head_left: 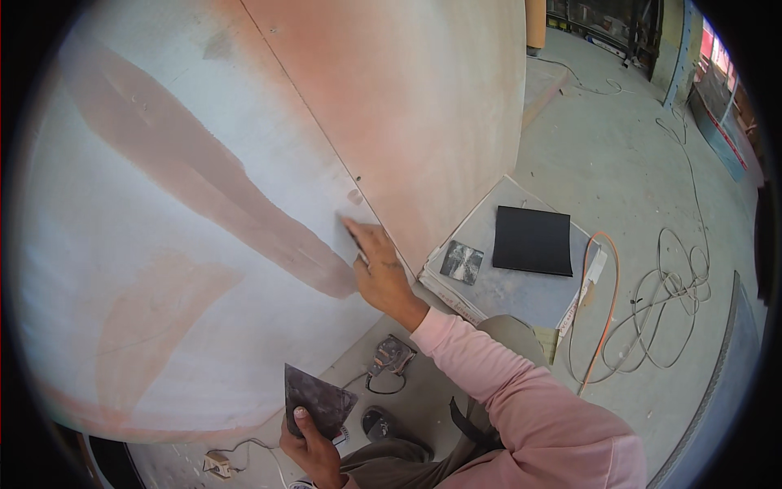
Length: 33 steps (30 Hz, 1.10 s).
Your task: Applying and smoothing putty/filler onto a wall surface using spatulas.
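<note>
My right hand (383, 273) presses against a large white and orange-tinted panel (277, 130), close to the seam running down it. Under its fingers shows the edge of a thin dark piece of sandpaper (355, 240), mostly hidden by the hand. Just left of that hand ends a long brownish-grey filler patch (204, 175). Low in the view, my left hand (314, 452) grips a dark, worn sheet of sandpaper (319, 401), thumb on top and fingers behind. This sheet is held away from the panel.
On a low slab (529, 297) at right lie a black sheet (532, 240) and a small grey square pad (462, 262). A power sander (393, 355) rests on the floor by my foot. An orange cable (617, 277), a coiled pale cord (672, 285) and a socket block (217, 464) lie around.
</note>
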Tool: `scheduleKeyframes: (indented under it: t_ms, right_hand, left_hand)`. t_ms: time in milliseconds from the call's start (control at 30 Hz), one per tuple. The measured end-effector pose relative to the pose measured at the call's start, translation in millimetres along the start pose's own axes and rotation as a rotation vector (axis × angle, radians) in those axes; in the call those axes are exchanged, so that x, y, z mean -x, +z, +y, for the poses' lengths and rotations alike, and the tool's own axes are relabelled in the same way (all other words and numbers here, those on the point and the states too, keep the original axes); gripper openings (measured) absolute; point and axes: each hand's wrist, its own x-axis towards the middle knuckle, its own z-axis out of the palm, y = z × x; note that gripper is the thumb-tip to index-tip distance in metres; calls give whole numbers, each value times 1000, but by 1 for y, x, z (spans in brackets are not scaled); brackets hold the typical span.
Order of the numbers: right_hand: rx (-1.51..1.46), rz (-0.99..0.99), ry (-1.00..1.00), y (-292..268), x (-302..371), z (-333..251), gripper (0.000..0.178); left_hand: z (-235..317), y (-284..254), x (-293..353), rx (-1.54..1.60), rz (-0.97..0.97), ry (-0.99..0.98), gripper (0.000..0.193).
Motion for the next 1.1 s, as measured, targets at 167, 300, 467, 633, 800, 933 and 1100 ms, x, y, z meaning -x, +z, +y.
scheduleKeyframes:
  t_ms: [167,300,467,633,800,933,1100]
  right_hand:
    - [-131,83,97,3,16,5,62]
    - [-34,207,90,8,9,2,66]
    - [201,152,163,32,-2,-5,76]
    - [314,181,148,54,-5,-1,85]
    - [409,114,184,48,-4,-2,86]
    - [390,-2,31,21,16,14,76]
    - [-84,41,58,4,23,29,70]
  left_hand:
    - [0,-1,0,16,1,-6,47]
    - [-2,-7,4,24,47,-7,46]
    - [2,-11,4,44,89,-43,45]
    - [-6,-16,3,16,94,-65,45]
    - [-7,-19,2,49,49,-81,46]
    - [-7,-17,0,36,67,-52,46]
    - [5,-7,-2,12,37,-7,46]
